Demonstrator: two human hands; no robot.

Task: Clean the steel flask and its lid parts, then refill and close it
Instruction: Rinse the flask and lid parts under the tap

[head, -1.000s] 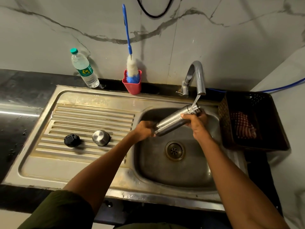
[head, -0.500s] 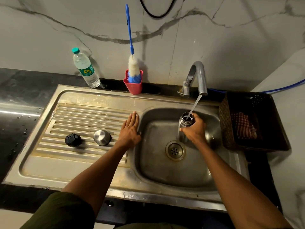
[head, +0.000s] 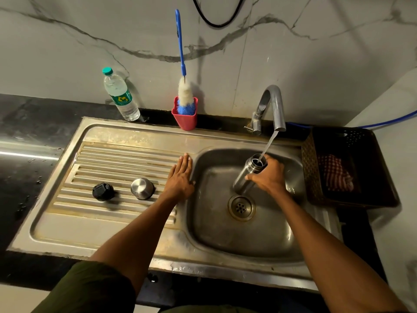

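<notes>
One water bottle [head: 121,96] with a teal cap is stood at the back left corner of the sink unit [head: 67,231]; a green label can be seen on it, but the writing is too small to be read. Two lid parts are laid on the ribbed drainboard, well apart from the basin: one black stopper [head: 103,191] and, just to its right, one steel cap [head: 142,188] set dome-up. One red cup [head: 185,119] is kept at the back edge, and one blue-handled bottle brush [head: 183,71] is stood in it. The left hand [head: 180,180] is laid flat on the drainboard right at the basin's left rim, fingers straight and together, nothing held. One steel flask [head: 247,173] is held inside the basin near its back right, above the drain; its long axis is tilted, mouth up and toward the back right, base down toward the front left. Water from the one tap [head: 272,105] is being run into the open mouth. The flask's upper body is wrapped by the right hand [head: 269,175], fingers clamped round it. One dark basket [head: 316,177] with a checked cloth [head: 336,172] in it is sat at the right edge.
</notes>
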